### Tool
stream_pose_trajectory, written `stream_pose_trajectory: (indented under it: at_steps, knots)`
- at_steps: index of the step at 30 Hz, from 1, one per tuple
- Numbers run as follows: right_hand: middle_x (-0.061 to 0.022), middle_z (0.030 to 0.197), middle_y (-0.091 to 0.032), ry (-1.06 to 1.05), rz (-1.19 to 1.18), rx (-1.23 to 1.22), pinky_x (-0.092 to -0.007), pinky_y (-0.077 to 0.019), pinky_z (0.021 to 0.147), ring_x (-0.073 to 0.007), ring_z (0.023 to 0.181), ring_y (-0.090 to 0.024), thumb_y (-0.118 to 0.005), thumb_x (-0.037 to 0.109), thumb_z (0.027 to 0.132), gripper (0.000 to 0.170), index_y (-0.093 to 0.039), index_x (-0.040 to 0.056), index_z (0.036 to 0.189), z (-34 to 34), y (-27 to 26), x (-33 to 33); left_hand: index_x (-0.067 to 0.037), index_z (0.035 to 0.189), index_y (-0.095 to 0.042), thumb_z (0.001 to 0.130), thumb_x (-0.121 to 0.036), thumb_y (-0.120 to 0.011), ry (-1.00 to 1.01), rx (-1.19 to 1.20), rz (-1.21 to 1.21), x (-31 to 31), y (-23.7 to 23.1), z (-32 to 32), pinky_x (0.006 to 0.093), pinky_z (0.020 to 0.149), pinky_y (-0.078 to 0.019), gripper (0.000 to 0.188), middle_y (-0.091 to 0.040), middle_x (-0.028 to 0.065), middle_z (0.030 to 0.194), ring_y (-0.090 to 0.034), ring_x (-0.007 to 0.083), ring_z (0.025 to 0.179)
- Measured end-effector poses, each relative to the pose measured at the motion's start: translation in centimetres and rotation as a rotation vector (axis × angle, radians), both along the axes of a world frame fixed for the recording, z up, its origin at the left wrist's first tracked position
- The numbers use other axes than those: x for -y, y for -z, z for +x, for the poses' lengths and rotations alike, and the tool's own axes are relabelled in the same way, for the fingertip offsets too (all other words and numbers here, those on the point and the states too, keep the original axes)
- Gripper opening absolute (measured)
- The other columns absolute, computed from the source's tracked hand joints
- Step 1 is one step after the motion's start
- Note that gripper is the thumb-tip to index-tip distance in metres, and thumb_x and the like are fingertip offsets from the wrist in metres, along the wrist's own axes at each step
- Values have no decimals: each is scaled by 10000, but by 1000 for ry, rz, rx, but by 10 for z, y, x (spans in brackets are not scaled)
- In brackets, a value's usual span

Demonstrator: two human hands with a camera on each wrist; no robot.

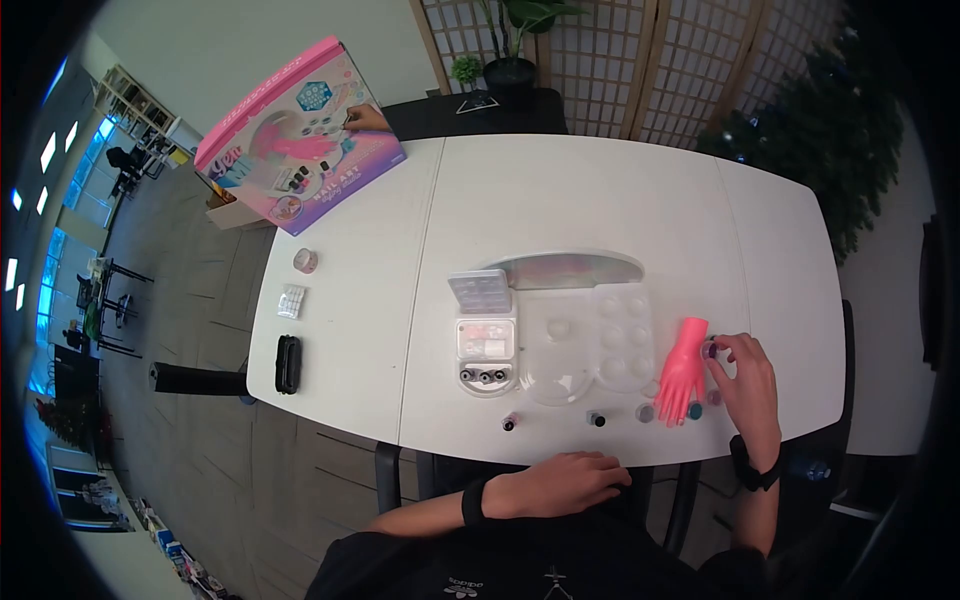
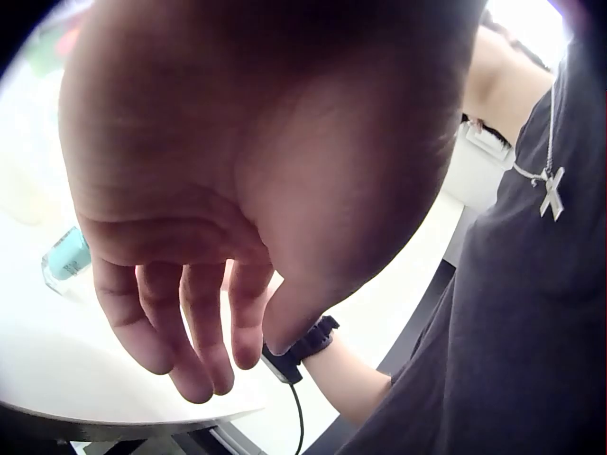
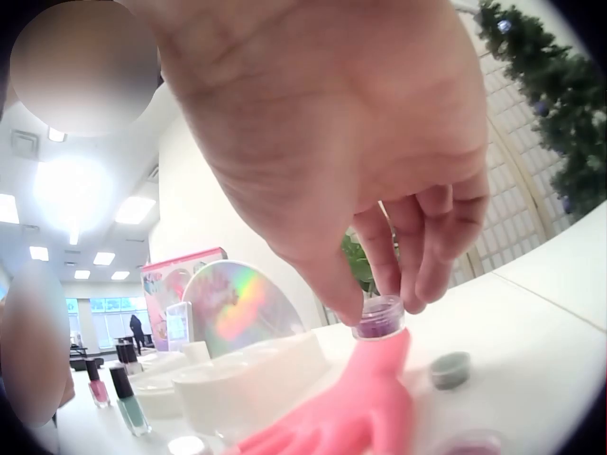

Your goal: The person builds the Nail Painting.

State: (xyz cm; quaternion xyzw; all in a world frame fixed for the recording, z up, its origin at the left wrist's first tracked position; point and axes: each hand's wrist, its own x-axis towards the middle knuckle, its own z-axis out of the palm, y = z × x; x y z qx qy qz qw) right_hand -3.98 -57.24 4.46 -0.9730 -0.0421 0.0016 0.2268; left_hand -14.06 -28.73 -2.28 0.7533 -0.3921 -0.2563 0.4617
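Note:
My right hand (image 1: 748,385) pinches a small clear jar of purple contents (image 3: 379,320) between thumb and fingers. In the right wrist view the jar overlaps the wrist end of a pink model hand (image 3: 356,403), which lies on the white table with its fingers toward me. Beside the model hand sit a teal jar (image 1: 695,411), a greyish jar (image 1: 645,413) and a pinkish jar (image 1: 713,398). My left hand (image 1: 562,482) holds nothing and stays at the table's front edge, fingers loosely bent.
A white nail-art station (image 1: 555,370) with a curved iridescent back panel stands mid-table. Two polish bottles, one pink (image 1: 510,421) and one green (image 1: 597,418), stand before it. At the left are a large box (image 1: 300,140), a black case (image 1: 288,364) and a small packet (image 1: 291,301).

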Motion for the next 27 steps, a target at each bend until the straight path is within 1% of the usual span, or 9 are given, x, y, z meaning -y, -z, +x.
stream_pose_trajectory:
  at_steps: [4, 7, 10, 12, 13, 16, 19, 25, 27]
  knots:
    - [-130, 1106, -685, -214, -8, 105, -442, -561, 879, -341, 1006, -676, -749, 67, 944, 229, -715, -10, 1157, 19, -5, -33, -46, 1298, -650, 1106, -245, -614, 20, -1, 49, -5, -4, -2, 473, 994, -558, 278, -685, 123, 1185, -686, 347, 1124]
    - [-129, 1108, -669, -299, 48, 86, -443, -563, 903, -344, 1041, -668, -737, 67, 954, 230, -713, -1, 1173, 35, 1, -54, -51, 1324, -651, 1104, -251, -618, 36, -24, 110, -11, -13, 0, 473, 1019, -553, 300, -686, 123, 1237, -686, 347, 1154]
    - [-126, 1121, -668, -335, 18, 83, -439, -571, 925, -333, 1072, -667, -733, 83, 968, 234, -709, -2, 1184, 45, 11, -68, -54, 1363, -648, 1104, -257, -620, 45, -25, 116, -16, -12, -6, 466, 1052, -546, 330, -686, 129, 1288, -684, 347, 1194]
    - [-142, 1146, -670, -364, -4, 105, -441, -570, 942, -349, 1080, -672, -725, 84, 973, 254, -695, -12, 1207, 50, 16, -73, -56, 1387, -645, 1105, -261, -619, 51, -17, 122, -21, -10, -9, 460, 1072, -541, 350, -686, 135, 1312, -680, 346, 1218]
    - [-150, 1159, -671, -390, -11, 120, -443, -569, 950, -357, 1084, -675, -721, 85, 976, 264, -687, -17, 1218, 53, 17, -76, -54, 1398, -640, 1109, -269, -611, 65, -21, 128, -22, -9, -10, 460, 1079, -538, 361, -686, 140, 1313, -679, 347, 1224]
    - [-139, 1175, -672, -383, -52, 98, -441, -575, 953, -349, 1094, -674, -717, 86, 981, 267, -691, -10, 1228, 57, 19, -84, -53, 1403, -636, 1115, -279, -601, 108, -47, 167, -23, -8, -12, 461, 1083, -536, 368, -685, 142, 1317, -678, 349, 1223]
    - [-144, 1149, -666, -454, -81, 142, -439, -589, 923, -329, 1110, -668, -699, 79, 993, 223, -688, -32, 1186, 60, 15, -88, -53, 1409, -633, 1120, -284, -592, 106, -32, 147, -24, -8, -14, 463, 1085, -535, 373, -685, 142, 1317, -676, 353, 1223]
    - [-154, 1147, -659, -502, -85, 158, -447, -597, 918, -332, 1098, -674, -694, 68, 986, 215, -682, -47, 1168, 66, 21, -101, -56, 1426, -622, 1123, -288, -587, 108, -21, 153, -25, -8, -15, 463, 1086, -535, 383, -684, 144, 1322, -674, 358, 1220]
    - [-150, 1148, -661, -498, -89, 145, -451, -585, 919, -346, 1080, -674, -705, 77, 985, 217, -681, -28, 1173, 67, 22, -104, -58, 1430, -620, 1125, -290, -585, 117, -29, 157, -26, -7, -14, 462, 1086, -535, 385, -683, 145, 1326, -674, 359, 1221]
